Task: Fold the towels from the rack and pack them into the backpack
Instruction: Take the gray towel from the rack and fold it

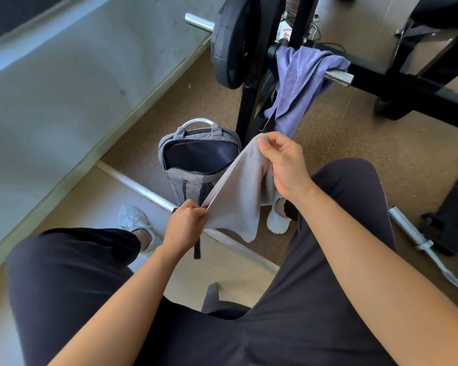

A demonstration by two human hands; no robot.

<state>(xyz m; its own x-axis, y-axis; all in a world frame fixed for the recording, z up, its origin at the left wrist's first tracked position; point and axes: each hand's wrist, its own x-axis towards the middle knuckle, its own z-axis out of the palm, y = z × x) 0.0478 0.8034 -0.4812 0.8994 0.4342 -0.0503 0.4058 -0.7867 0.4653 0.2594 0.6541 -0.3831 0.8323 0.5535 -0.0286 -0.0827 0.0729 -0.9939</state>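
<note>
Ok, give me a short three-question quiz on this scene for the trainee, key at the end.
1. True or false: the purple towel hangs over the chrome bar of the rack.
2. The main compartment of the backpack is: A) zipped shut, B) unzipped and open, C) covered by a shoe.
3. Fill in the colour: the left hand and the right hand each pinch an edge of the ____ towel.

Key: 1 true. 2 B. 3 grey; the grey towel is held stretched between the two hands, in front of the backpack.
</note>
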